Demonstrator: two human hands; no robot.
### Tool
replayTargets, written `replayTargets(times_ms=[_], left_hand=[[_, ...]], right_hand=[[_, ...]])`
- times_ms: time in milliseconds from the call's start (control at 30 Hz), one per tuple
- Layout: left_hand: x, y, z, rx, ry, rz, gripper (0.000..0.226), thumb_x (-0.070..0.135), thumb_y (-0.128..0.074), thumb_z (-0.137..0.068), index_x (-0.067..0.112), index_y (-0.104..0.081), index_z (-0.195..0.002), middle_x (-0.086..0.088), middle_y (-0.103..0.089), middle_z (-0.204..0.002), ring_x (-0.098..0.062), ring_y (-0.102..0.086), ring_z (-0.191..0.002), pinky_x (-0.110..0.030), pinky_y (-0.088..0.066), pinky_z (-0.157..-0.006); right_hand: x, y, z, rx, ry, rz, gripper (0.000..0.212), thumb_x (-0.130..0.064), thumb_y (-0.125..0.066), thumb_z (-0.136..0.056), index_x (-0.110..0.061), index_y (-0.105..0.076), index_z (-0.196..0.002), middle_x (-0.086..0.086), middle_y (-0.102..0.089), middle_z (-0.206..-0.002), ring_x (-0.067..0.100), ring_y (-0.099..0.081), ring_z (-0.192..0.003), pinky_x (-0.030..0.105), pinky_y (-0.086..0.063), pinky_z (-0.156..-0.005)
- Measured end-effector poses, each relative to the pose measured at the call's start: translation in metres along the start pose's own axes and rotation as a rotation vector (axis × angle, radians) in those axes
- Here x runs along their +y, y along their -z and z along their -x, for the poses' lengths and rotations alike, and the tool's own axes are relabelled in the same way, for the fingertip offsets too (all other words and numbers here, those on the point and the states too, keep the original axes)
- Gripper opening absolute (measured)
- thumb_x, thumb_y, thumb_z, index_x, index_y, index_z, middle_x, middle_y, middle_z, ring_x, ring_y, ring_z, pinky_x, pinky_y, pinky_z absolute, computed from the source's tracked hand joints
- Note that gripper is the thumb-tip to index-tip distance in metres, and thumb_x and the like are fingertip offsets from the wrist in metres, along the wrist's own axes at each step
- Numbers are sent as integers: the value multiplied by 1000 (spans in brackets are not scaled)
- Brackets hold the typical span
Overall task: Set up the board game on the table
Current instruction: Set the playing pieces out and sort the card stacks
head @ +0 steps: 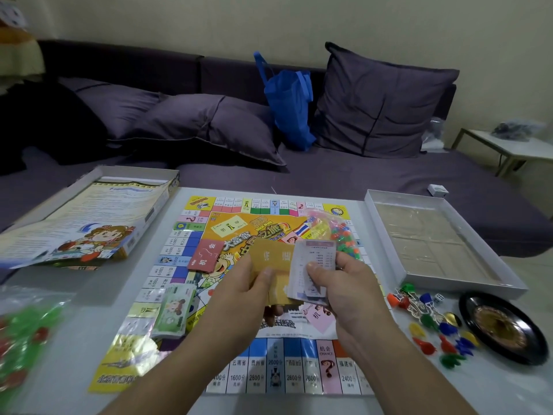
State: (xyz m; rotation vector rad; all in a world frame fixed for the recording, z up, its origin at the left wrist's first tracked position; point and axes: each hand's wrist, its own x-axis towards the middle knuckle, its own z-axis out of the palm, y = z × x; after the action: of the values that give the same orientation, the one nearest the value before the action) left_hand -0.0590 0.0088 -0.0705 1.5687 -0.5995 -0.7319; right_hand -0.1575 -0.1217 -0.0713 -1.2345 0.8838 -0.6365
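The colourful game board [239,369] lies flat on the white table. Above its middle my left hand [242,290] grips a stack of yellow cards [270,259]. Beside it my right hand [344,283] pinches a stack of white property cards [314,259] with the thumb on top. A red card deck [206,254] and a wad of green paper money [173,310] rest on the board's left half. At the board's far right lies a clear bag of small coloured pieces [338,232]. A pink card [318,317] lies under my hands.
The box lid with a rule sheet [86,220] sits far left, the empty box tray [431,235] at right. Loose coloured pawns [434,333], a die [439,298] and a black roulette wheel [502,327] lie near right. A bag of green and red pieces [21,333] sits near left. Behind is a sofa [344,175].
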Motion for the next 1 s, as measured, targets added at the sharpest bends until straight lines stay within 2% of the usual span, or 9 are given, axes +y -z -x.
replayTargets(times_ms=[100,233,333,400,533,733,867,1000], left_hand=[[1,0,-1,13,20,24,15,24,-44,-112,23,-60,-111,0,-72,-85,-15,-68,-64,-31,-57,-60],[1,-2,-1,-30,19,-10,17,27,-43,-112,19,-57,-109,-5,-73,-92,-13,-67,-65,-30,-57,-61],[0,-5,1,-45,11,-48,18,29,-42,-112,21,-57,-108,-5,-74,-95,-5,-64,-63,-20,-55,-57],[-2,-5,1,-40,4,-58,20,30,-40,-112,24,-58,-111,-4,-74,-93,-4,-62,-63,-18,-53,-56],[-5,-4,-2,0,43,-13,22,32,-38,-113,17,-55,-109,-3,-72,-87,-8,-63,-62,-23,-54,-58],[-6,-9,0,9,12,-23,24,34,-38,-112,20,-57,-115,-7,-68,-90,0,-58,-56,-19,-49,-54],[-4,-10,0,34,25,16,22,31,-39,-112,23,-59,-111,5,-69,-78,4,-61,-53,-16,-48,-51],[-1,-9,3,2,17,-5,21,30,-39,-113,23,-59,-116,4,-68,-85,5,-61,-56,-13,-47,-51]], right_hand=[[-1,3,-3,18,20,25,17,-4,-70,-97,-20,-76,-103,-1,-81,-92,24,-78,-91,45,-66,-81],[0,0,2,-31,50,71,18,-5,-70,-98,-19,-75,-107,-2,-81,-93,19,-79,-86,40,-66,-77],[4,-6,7,-56,61,96,19,-4,-70,-97,-21,-75,-105,-4,-81,-91,16,-79,-83,38,-66,-75],[5,-7,7,-51,65,106,19,-5,-71,-97,-22,-76,-103,-4,-81,-91,16,-79,-84,41,-66,-76],[5,-8,7,-31,76,114,19,-5,-71,-97,-23,-76,-100,-2,-81,-92,18,-79,-86,45,-66,-79],[6,-11,12,-91,71,156,21,-5,-70,-97,-24,-78,-101,-3,-81,-92,18,-79,-86,48,-65,-81],[6,-11,10,-108,37,160,21,-4,-68,-98,-21,-78,-105,-2,-81,-93,18,-79,-85,46,-66,-80],[9,-13,8,-121,4,172,21,-2,-67,-97,-18,-78,-108,1,-81,-95,23,-79,-88,49,-65,-83]])
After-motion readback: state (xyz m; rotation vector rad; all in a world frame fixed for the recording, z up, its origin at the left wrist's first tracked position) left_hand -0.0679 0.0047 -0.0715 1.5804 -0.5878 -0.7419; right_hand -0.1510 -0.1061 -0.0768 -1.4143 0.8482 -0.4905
